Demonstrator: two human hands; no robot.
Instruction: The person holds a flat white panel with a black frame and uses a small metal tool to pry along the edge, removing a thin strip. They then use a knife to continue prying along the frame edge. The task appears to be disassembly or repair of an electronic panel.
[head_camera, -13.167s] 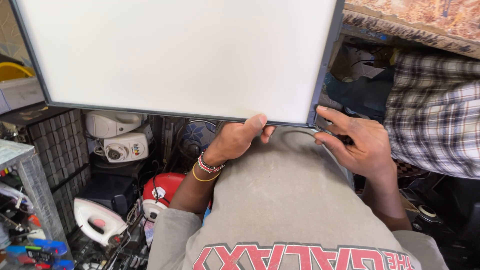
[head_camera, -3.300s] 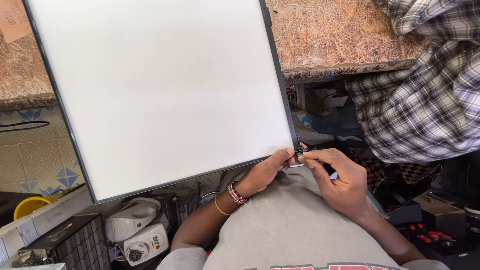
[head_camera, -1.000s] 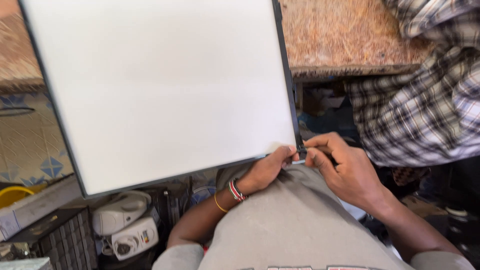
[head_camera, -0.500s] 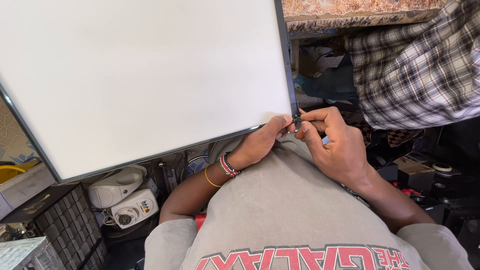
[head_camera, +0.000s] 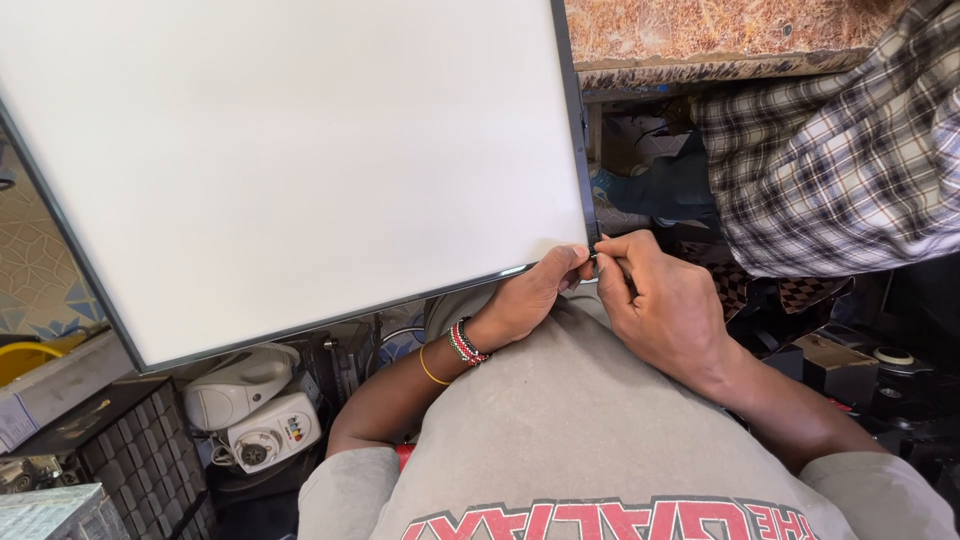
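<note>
A large flat white panel (head_camera: 300, 160) with a thin dark frame fills most of the view, its lower right corner resting near my chest. My left hand (head_camera: 530, 295), with beaded and gold bracelets at the wrist, grips the panel's bottom edge right beside that corner. My right hand (head_camera: 655, 300) is closed around a slim dark tool (head_camera: 612, 268) whose tip touches the frame's corner. The tool is mostly hidden by my fingers.
Another person in a plaid shirt (head_camera: 840, 140) stands at the right. A mottled brown countertop (head_camera: 700, 35) runs along the top. Below left lie a white iron (head_camera: 235, 375) and a white appliance (head_camera: 270, 435), with a dark grille (head_camera: 110, 440) and boxes (head_camera: 840, 360) at the right.
The panel has shifted slightly in view as my head moved. Both hands stay at the lower right corner, my right hand's tool still against the frame.
</note>
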